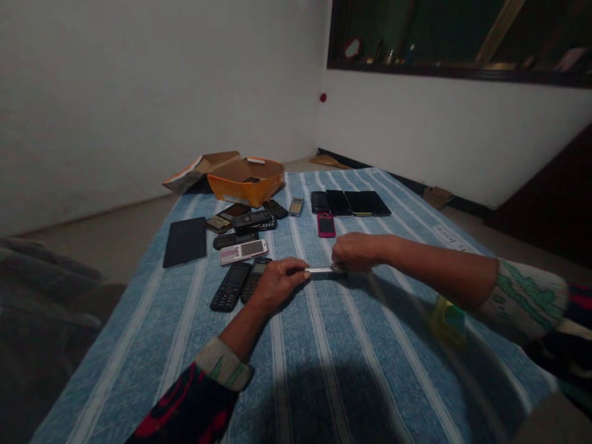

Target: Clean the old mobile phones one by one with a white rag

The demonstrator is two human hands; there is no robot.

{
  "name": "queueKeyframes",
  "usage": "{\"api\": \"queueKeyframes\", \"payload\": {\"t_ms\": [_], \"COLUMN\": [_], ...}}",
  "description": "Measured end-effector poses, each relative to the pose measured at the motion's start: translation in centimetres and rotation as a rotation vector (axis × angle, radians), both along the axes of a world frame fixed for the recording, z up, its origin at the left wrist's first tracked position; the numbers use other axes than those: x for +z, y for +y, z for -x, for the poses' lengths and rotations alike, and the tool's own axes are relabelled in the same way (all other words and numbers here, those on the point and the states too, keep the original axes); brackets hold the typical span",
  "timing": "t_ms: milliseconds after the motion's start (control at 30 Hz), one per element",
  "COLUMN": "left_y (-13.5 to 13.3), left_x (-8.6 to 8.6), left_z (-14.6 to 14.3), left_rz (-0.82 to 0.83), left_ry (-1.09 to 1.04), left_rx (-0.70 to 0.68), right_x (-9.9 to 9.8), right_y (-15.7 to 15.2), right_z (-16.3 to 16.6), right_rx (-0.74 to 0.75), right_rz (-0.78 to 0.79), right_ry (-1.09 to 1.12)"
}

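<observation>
My left hand [280, 282] pinches one end of a slim, silver-edged mobile phone [319, 270], seen nearly edge-on just above the striped cloth. At its other end, my right hand [356, 251] is closed with the fingers curled down; what they hold, if anything, is hidden. Two black keypad phones, one [230, 287] in full view and one [256, 277] partly behind my left hand, lie to the left. A white-and-pink phone [243, 251] rests just beyond them. Past my right hand is a pink phone [326, 225].
An orange cardboard box [247, 190] with its lid open stands at the far left. A black tablet [185, 242] lies near the left edge, several phones [252, 219] piled beside it. Dark smartphones [367, 203] line the back. A yellow-green container [449, 320] sits under my right forearm.
</observation>
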State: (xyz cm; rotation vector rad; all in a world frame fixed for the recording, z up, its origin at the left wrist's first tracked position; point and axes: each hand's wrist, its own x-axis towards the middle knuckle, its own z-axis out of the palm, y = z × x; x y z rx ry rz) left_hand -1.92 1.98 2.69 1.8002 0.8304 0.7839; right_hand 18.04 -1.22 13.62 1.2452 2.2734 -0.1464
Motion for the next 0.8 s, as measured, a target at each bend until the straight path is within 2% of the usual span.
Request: {"api": "queueKeyframes", "payload": {"t_ms": [200,433,667,800], "left_y": [0.0,-0.1,-0.2,-0.2], "left_x": [0.1,0.5,0.5,0.1], "left_z": [-0.1,0.0,0.3,0.4], "left_rz": [-0.013,-0.01,-0.034,-0.044], "left_ry": [-0.006,-0.002,0.001,0.001], "left_rx": [0.003,0.007,-0.018,-0.034], "right_x": [0.4,-1.7,-2.1,-3.1], "right_y": [-0.1,-0.7,-1.9,-2.5], "right_z": [-0.4,-3.4,-6.5,-7.2], "right_rx": [-0.024,-0.126,-0.252,-0.293], "right_rz": [0.012,0.071,0.052,0.045], "right_ry": [-0.019,0.053,0.222,0.333]}}
